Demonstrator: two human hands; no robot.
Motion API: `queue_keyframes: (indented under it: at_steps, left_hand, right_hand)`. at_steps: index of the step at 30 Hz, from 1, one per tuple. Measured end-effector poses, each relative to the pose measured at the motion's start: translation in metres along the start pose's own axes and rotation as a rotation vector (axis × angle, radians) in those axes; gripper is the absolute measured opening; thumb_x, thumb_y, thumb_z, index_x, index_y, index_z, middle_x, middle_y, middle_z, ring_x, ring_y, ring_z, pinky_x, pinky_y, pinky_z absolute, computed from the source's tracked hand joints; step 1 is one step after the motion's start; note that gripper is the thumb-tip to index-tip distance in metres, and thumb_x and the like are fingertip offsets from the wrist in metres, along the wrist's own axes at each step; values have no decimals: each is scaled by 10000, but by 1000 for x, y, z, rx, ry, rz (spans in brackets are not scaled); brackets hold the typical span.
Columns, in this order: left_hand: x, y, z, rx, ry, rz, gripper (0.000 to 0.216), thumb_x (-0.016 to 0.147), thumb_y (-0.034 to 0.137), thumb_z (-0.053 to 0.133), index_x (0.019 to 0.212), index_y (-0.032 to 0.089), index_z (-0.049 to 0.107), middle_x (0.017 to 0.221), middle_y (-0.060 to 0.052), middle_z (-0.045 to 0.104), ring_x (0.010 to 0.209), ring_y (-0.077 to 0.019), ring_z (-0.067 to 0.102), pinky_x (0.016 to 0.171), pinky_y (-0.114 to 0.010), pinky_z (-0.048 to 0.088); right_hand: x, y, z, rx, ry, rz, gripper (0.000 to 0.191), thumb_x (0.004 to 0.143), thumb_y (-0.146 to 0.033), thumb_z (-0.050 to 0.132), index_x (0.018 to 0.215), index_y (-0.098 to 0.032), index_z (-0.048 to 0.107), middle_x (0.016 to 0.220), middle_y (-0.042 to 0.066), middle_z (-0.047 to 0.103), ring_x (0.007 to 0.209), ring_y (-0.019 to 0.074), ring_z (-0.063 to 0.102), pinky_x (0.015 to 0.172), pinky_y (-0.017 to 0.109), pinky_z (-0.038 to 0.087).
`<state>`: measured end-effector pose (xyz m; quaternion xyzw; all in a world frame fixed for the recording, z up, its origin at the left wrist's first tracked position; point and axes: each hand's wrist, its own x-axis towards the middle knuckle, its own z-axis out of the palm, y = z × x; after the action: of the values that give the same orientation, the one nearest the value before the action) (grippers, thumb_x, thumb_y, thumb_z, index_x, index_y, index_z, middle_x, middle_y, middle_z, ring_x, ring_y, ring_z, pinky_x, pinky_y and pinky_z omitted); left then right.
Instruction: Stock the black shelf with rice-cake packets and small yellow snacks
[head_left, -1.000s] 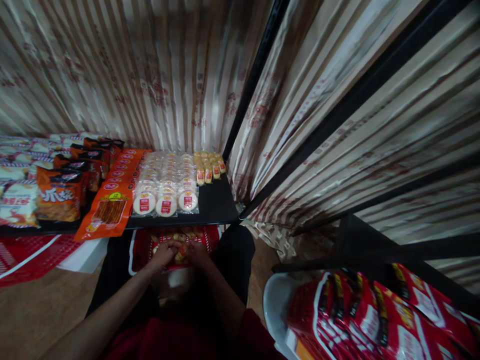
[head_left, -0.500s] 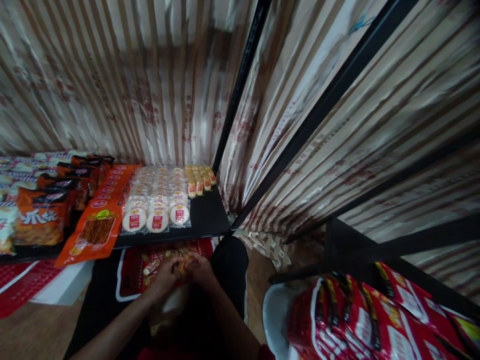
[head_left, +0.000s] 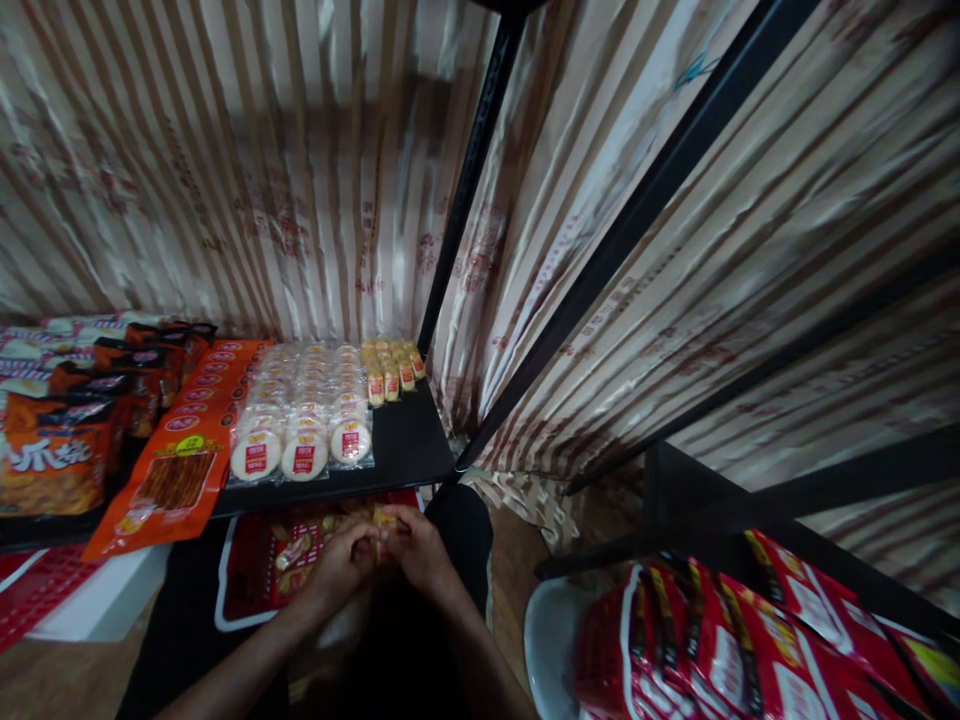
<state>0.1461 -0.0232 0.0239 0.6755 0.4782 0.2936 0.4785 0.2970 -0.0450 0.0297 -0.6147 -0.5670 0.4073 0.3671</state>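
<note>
My left hand [head_left: 346, 562] and my right hand [head_left: 418, 548] are close together over a red basket [head_left: 238, 568] on my lap. Between their pinched fingers is a small yellow wrapped snack [head_left: 385, 518], partly hidden by the fingers. Loose wrapped snacks [head_left: 294, 551] lie inside the basket. Just above, on a black shelf [head_left: 409, 440], similar small yellow snacks [head_left: 391, 370] stand in short rows. Left of them are rows of round white crackers [head_left: 304, 455] in clear wrappers with red labels.
An orange packet [head_left: 172, 460] overhangs the shelf's front edge, beside orange snack bags [head_left: 52, 455]. Black metal posts [head_left: 600, 285] slant in front of a striped curtain [head_left: 315, 180]. At lower right, red packets [head_left: 780, 640] fill a basket next to a pale stool [head_left: 551, 630].
The view has shifted slightly, so the shelf sits lower and farther left. Both hands stay together on the yellow snack, with the fingers slightly rearranged.
</note>
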Motion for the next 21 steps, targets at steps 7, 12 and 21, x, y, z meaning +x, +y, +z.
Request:
queue_keyframes:
  at_steps: [7, 12, 21]
  left_hand:
    - [23, 25, 0, 58, 81, 33, 105, 704, 188, 496, 690, 208, 598, 774, -33, 573, 730, -162, 550, 710, -274, 451]
    - [45, 31, 6, 91, 153, 79, 101, 706, 148, 500, 704, 205, 583, 785, -21, 559, 751, -155, 542, 727, -270, 435]
    - [88, 39, 17, 178, 254, 112, 89, 740, 118, 499, 757, 202, 524, 835, -25, 544, 786, -163, 558, 758, -296, 450]
  right_hand:
    - [17, -17, -12, 15, 98, -74, 284, 794, -231, 518, 1050, -212, 639, 1144, 80, 602, 1011, 186, 608, 845, 310, 529]
    - [31, -23, -20, -50, 202, -116, 326, 815, -239, 495, 1113, -208, 623, 1196, 86, 591, 1089, 194, 574, 910, 319, 502]
    - [56, -29, -24, -125, 390, -149, 404, 825, -161, 409, 1202, -158, 556, 1231, 114, 573, 1163, 196, 518, 1040, 361, 393]
